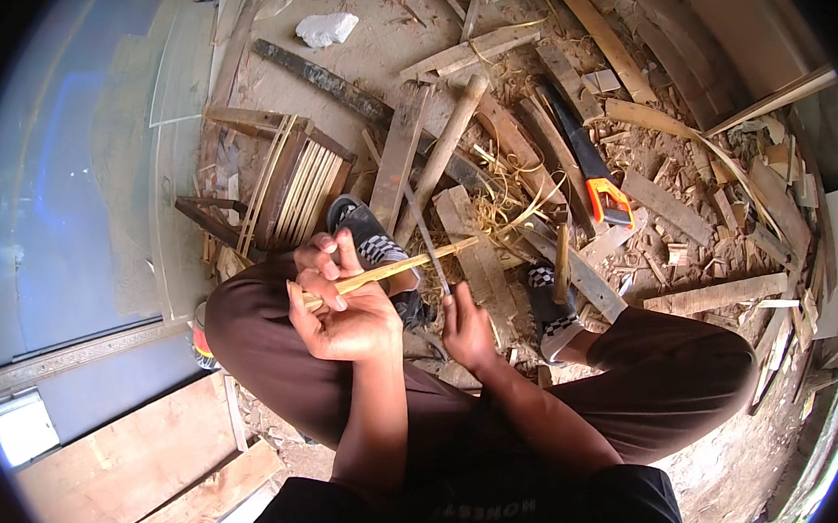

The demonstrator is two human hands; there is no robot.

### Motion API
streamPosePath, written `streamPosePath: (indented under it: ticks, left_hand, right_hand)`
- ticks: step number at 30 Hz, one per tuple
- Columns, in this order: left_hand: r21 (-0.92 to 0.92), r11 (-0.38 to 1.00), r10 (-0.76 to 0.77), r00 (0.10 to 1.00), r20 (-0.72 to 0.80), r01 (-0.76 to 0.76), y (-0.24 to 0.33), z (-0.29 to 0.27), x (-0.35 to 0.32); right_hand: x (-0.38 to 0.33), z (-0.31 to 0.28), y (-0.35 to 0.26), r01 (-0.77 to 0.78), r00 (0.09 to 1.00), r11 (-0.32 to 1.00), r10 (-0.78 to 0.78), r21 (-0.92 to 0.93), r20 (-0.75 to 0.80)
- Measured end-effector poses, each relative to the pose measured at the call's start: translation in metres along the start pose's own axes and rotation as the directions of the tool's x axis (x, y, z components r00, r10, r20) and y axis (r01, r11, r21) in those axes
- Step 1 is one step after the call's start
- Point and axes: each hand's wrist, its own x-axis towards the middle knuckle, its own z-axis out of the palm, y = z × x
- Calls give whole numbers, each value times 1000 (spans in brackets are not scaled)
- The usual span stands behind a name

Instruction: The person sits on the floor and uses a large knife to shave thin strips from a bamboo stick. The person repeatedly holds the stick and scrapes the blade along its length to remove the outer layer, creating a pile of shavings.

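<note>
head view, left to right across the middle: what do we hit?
Slatted wooden frame → left hand gripping a bamboo strip → right hand holding a knife → orange-handled handsaw → loose plank.

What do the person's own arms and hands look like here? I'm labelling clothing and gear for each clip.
Both forearms are bare to the elbow area, with no gloves, watch or rings visible on the left hand or right hand. Any sleeves end above the forearms. A black top shows at the lower edge, with dark brown trousers.
</note>
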Motion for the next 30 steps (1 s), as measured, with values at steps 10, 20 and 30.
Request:
streamPosePath:
  ticks: [10,20,30]
  left_hand:
    - [-25,999,-19,999,48,20,-3,7,-5]
    - [-52,998,-39,996,85,44,-4,12,-8]
    - [-24,999,-29,996,88,31,-5,9,-9]
  right_hand:
    - [21,1,32,28,999,1000,-28,-4,-47]
    - [30,6,64,-52,993,998,49,-19,-108]
    - [43,9,121,-118,981,992,110,-41,-161]
